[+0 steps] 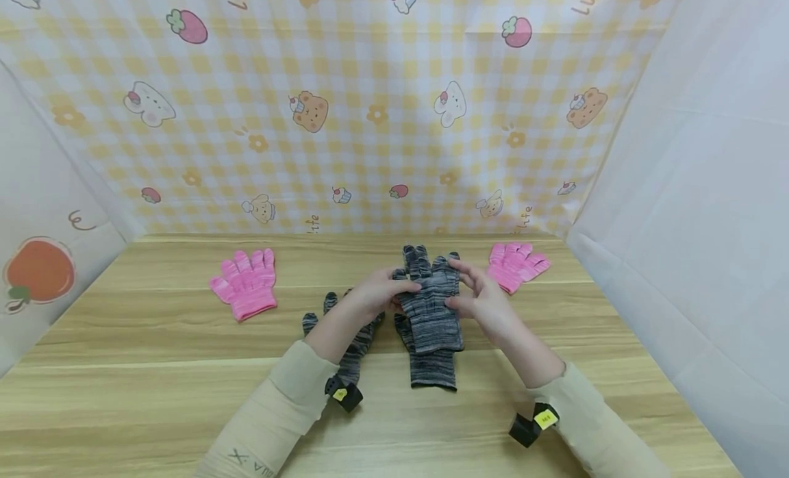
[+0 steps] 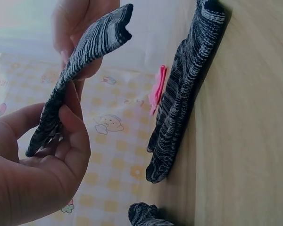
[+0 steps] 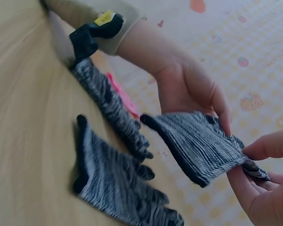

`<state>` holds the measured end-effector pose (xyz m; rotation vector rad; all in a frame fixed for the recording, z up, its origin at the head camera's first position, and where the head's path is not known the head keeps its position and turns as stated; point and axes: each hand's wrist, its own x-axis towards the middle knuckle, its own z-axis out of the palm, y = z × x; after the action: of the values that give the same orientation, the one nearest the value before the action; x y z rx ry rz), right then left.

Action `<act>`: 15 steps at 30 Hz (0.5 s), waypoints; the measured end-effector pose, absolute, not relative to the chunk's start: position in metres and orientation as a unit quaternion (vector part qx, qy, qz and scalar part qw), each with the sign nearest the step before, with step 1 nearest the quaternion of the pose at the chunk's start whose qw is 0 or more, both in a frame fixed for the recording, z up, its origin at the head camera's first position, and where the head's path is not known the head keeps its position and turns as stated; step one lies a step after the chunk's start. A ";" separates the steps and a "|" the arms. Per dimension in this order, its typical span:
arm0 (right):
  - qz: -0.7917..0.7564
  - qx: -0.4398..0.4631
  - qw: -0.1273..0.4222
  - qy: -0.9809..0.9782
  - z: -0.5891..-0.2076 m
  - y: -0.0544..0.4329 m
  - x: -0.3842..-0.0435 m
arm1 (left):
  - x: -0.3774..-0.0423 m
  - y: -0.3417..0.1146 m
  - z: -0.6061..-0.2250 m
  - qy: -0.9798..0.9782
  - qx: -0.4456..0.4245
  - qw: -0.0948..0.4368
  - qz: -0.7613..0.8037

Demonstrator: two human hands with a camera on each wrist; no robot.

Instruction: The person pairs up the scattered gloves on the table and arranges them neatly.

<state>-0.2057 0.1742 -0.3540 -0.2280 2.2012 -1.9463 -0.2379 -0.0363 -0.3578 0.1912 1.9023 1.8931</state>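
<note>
A grey-and-black striped knit glove (image 1: 434,320) is held up between both hands, fingers pointing away and cuff toward the person. My left hand (image 1: 379,291) pinches its left edge, thumb on top, and my right hand (image 1: 483,301) pinches its right edge. In the left wrist view, the left hand (image 2: 42,174) has its fingers curled under the held glove (image 2: 92,44). A second striped glove (image 1: 433,375) lies on the table beneath the held one, partly covered by it. A third striped glove (image 1: 353,361) lies to the left, partly hidden by the left forearm.
A pink glove (image 1: 249,284) lies on the wooden table (image 1: 154,368) at the back left. Another pink glove (image 1: 516,264) lies at the back right, beside the right hand. A yellow checked cloth (image 1: 370,149) hangs behind the table.
</note>
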 end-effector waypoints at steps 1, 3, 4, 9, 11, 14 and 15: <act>-0.652 -0.081 0.098 0.748 -0.356 0.175 -0.205 | -0.238 -0.037 -0.358 0.690 0.072 0.228 0.683; -0.641 -0.091 0.098 0.756 -0.360 0.177 -0.204 | -0.237 -0.037 -0.360 0.694 0.083 0.239 0.675; -0.636 -0.099 0.100 0.758 -0.361 0.178 -0.204 | -0.236 -0.038 -0.360 0.695 0.087 0.245 0.671; -0.630 -0.144 0.119 0.754 -0.370 0.183 -0.204 | -0.237 -0.038 -0.364 0.699 0.116 0.274 0.650; -0.631 -0.150 0.130 0.750 -0.373 0.185 -0.203 | -0.237 -0.037 -0.366 0.700 0.124 0.282 0.644; -0.628 -0.143 0.140 0.752 -0.375 0.186 -0.202 | -0.237 -0.036 -0.369 0.699 0.127 0.292 0.640; -0.627 -0.143 0.143 0.752 -0.376 0.186 -0.202 | -0.237 -0.036 -0.369 0.699 0.126 0.295 0.639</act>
<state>-0.2021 0.1865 -0.3758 -0.4115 2.1696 -1.8101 -0.2371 -0.0362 -0.3694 0.3365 1.8603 1.6993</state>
